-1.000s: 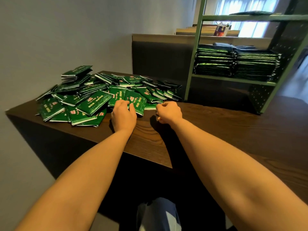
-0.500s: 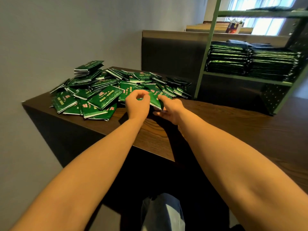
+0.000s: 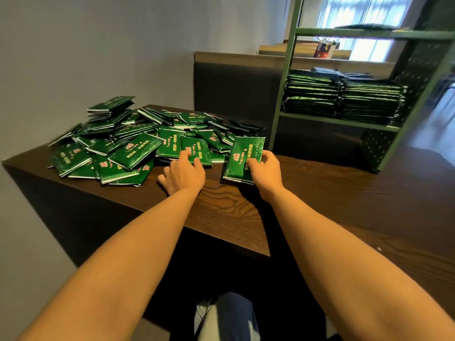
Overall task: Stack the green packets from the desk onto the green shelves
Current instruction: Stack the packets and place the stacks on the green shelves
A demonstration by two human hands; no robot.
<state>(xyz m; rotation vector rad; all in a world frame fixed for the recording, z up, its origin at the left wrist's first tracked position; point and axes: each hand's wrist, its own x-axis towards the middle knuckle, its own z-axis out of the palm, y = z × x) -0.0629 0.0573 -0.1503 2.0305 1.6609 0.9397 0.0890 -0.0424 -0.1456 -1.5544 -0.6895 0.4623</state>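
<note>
A loose heap of green packets covers the far left of the dark wooden desk. My right hand grips one green packet, lifted clear of the heap's right edge. My left hand rests on the heap's near edge, its fingers lying on another packet. The green shelves stand on the desk at the right. Two neat stacks of packets fill the middle shelf, and a few more lie on the shelf above.
A grey wall runs along the left of the desk. A dark partition stands behind the heap. Bare wood shows between the heap and the shelf frame. My knee shows below the desk's near edge.
My right hand has taken one packet from the heap and pulled it right and up. My left hand has spread its fingers onto a neighbouring packet. The camera has moved closer.
</note>
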